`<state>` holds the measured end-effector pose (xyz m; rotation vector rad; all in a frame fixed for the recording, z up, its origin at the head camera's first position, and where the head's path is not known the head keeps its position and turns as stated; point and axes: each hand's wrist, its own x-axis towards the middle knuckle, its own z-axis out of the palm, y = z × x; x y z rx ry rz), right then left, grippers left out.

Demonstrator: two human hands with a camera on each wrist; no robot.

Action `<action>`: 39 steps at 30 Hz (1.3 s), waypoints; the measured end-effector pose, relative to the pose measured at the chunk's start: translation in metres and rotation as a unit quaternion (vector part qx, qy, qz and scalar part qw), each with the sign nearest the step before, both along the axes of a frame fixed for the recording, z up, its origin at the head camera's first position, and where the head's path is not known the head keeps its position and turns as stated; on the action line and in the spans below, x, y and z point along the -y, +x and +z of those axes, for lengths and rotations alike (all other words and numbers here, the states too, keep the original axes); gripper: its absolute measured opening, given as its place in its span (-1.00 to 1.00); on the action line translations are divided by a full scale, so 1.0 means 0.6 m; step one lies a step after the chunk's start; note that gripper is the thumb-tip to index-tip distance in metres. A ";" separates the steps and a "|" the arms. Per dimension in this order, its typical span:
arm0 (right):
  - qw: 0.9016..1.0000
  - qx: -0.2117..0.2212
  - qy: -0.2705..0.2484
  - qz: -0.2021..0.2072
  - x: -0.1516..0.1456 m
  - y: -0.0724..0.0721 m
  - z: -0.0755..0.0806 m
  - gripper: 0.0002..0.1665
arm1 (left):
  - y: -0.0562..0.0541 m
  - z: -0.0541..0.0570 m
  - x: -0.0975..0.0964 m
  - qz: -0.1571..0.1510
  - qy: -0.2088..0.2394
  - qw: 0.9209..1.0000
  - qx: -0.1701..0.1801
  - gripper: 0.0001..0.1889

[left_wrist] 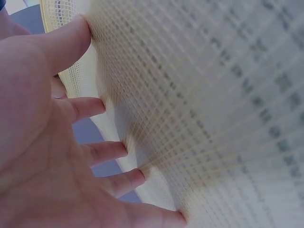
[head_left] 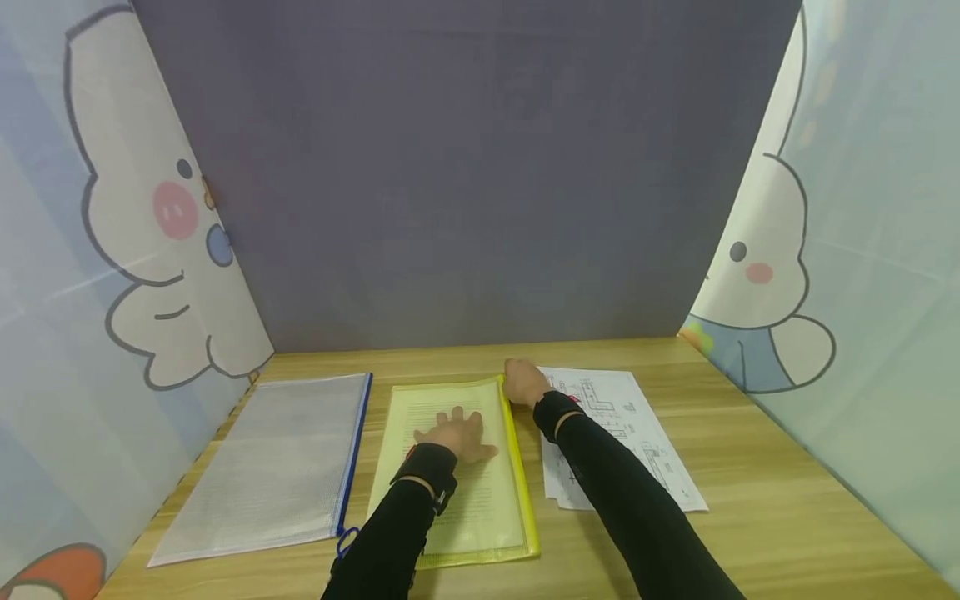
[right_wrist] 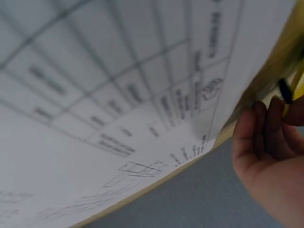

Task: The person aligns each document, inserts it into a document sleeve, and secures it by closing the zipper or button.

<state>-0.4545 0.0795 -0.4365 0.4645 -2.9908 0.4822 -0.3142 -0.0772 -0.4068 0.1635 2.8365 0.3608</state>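
A yellow mesh zipper pouch with a printed sheet inside lies flat on the table. My left hand rests on its middle, fingers spread, and in the left wrist view the fingertips press on the mesh over the printed text. At the pouch's far right corner my right hand has its fingers curled at the end of the yellow zipper edge. A small dark zipper pull shows at those fingertips in the right wrist view, partly hidden by the hand.
To the left lies a white mesh pouch with a blue zipper edge and a blue loop. Sheets with line drawings lie on the right, partly under my right arm. A grey panel stands behind the wooden table.
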 end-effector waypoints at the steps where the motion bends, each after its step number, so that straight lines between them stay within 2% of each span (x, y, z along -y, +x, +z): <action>1: 1.000 0.007 -0.001 -0.002 0.000 -0.001 0.000 -0.86 | 0.000 -0.001 -0.001 0.000 -0.001 1.000 0.002 -0.25; 5: 0.999 0.035 -0.025 -0.023 0.000 0.001 0.004 -0.85 | -0.001 -0.004 -0.007 0.000 0.000 1.000 0.002 -0.26; 8: 0.996 0.059 -0.050 -0.040 0.001 0.006 0.006 -0.83 | -0.008 -0.016 -0.010 0.000 -0.003 1.000 -0.006 -0.26; 11: 0.994 0.077 -0.060 -0.052 0.001 0.009 0.008 -0.70 | -0.006 -0.016 -0.012 0.000 -0.003 1.000 -0.006 -0.26; 13: 0.993 0.087 -0.050 -0.057 -0.001 0.010 0.008 -0.64 | 0.001 -0.009 -0.014 0.001 -0.004 1.000 -0.002 -0.26; 15: 0.994 0.089 -0.027 -0.059 -0.005 0.009 0.008 -0.69 | 0.007 -0.004 -0.015 0.001 -0.006 1.000 -0.001 -0.26; 17: 0.995 0.086 0.002 -0.052 -0.007 0.007 0.006 -0.73 | 0.007 -0.003 -0.015 0.001 -0.009 1.000 -0.001 -0.26; 21: 0.997 0.054 0.059 -0.015 -0.011 0.006 0.002 -0.77 | 0.006 -0.003 -0.012 0.001 -0.010 1.000 -0.002 -0.27; 24: 0.995 0.041 0.088 0.007 -0.013 0.005 -0.001 -0.62 | 0.005 -0.002 -0.011 0.000 -0.005 1.000 -0.002 -0.27; 28: 0.993 0.047 0.103 0.016 -0.014 0.002 -0.003 -0.55 | 0.005 -0.001 -0.009 0.001 -0.001 1.000 0.000 -0.27; 39: 0.991 0.042 0.116 0.049 -0.017 0.003 -0.004 -0.54 | 0.002 0.001 -0.006 0.006 -0.002 1.000 -0.001 -0.27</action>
